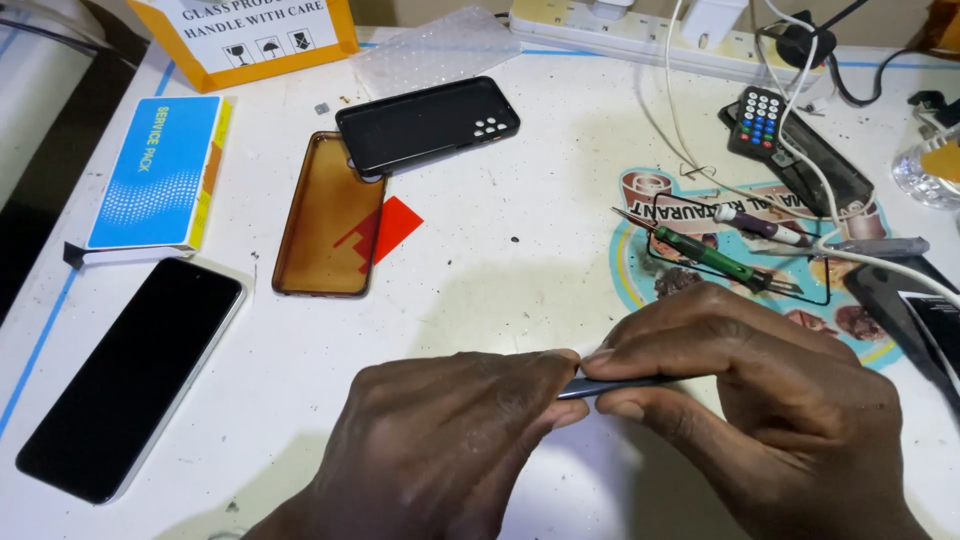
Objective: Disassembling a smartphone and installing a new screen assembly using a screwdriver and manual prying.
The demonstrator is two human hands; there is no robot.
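Two hands, left hand and right hand, both pinching one slim grey tool, long axis left-right.

Bright, even overhead light, soft shadows under the hands, sharp focus, slight edge distortion.

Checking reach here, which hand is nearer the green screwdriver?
Right. The right hand lies just below the green screwdriver; the left hand is farther off, down to its left.
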